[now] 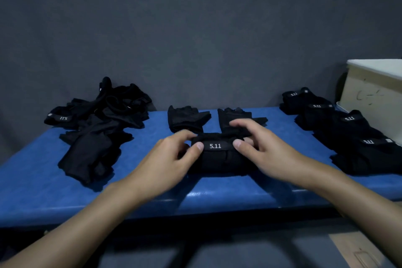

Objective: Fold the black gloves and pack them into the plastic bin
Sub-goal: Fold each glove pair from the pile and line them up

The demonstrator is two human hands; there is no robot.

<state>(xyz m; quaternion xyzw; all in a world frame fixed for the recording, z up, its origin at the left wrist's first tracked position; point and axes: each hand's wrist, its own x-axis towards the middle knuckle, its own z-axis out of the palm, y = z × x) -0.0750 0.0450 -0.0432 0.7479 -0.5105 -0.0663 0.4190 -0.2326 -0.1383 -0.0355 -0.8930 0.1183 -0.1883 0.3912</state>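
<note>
Folding is the step I have in hand, and I judge it nearly done for this pair. The glove bundle lies at the middle of the blue bench, near the front edge, with its 5.11 strap on top and facing me. My left hand pinches the left end of the bundle, thumb at the strap's end and fingers curled over the far edge. My right hand grips the right end the same way, thumb tip against the strap. I cannot tell whether the strap is fastened yet.

Just behind the bundle two fingerless gloves lie flat side by side, waiting. A loose heap of unfolded gloves sits at the far left. A row of finished bundles runs down the right side, and none of them is in the plastic bin, which stands beyond them at the far right edge.

Next I would press the strap down firmly so the bundle holds, then carry it right without letting it spring open. Packing into the bin has, as far as I can see, not begun; its inside is hidden from me.
</note>
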